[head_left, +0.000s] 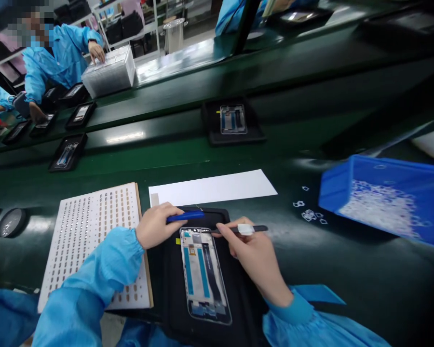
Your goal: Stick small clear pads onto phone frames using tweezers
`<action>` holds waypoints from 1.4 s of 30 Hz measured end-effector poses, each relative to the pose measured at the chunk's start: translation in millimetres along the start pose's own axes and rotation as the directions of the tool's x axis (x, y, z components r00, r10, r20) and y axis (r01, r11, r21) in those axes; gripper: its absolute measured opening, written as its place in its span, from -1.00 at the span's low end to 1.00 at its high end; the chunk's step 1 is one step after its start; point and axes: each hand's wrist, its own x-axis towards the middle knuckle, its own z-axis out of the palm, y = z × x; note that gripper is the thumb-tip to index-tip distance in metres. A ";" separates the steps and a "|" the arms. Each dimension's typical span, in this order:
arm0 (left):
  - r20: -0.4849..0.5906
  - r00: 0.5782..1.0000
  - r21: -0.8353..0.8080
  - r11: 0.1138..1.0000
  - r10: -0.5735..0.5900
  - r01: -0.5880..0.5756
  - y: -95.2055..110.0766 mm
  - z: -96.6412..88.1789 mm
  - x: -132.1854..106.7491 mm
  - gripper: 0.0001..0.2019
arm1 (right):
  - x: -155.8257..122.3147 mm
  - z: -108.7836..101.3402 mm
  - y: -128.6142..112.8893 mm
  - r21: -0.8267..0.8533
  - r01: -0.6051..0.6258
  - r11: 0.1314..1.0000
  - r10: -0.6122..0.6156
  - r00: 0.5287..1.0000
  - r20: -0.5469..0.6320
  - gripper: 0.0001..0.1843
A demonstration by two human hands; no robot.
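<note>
A phone frame [198, 274] with blue strips and a dark flex strip lies in a black tray [238, 289] in front of me. My left hand [161, 224] is closed around a blue pen-like tool [186, 216], held over the tray's far edge near the frame's top. From the right, my right hand [251, 253] pinches dark tweezers [258, 228] with a white wrap on them. Their tips reach the top edge of the phone frame; whether they grip a part there is too small to tell.
Left stands a white board [94, 231] with rows of small parts. Beyond the tray lies a white paper strip [210, 187]. A blue bin [332, 185] of small white rings is at right, loose rings [308, 215] beside it. Another tray [235, 140] sits farther back. A co-worker [60, 55] touches a clear box [110, 77].
</note>
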 end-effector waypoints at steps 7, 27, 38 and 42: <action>0.247 0.968 0.123 0.992 -0.048 0.018 21.1 17.5 30.1 -0.79 | 2.1 1.1 1.8 0.004 -0.026 1.000 0.026 1.000 0.017 -0.56; 0.243 0.970 0.141 0.990 -0.006 -0.029 18.6 22.4 29.1 -0.86 | -1.8 -0.8 2.0 -0.093 0.013 0.996 -0.011 1.000 0.026 -0.65; 0.248 0.968 0.174 0.985 -0.033 -0.011 20.3 24.2 27.9 -0.85 | -1.2 0.1 0.8 -0.094 0.017 0.995 -0.017 1.000 0.005 -0.62; 0.241 0.965 0.224 0.973 -0.102 0.047 24.3 26.2 27.1 -0.84 | -2.3 0.1 3.2 -0.161 0.070 0.985 -0.070 0.998 0.005 -0.61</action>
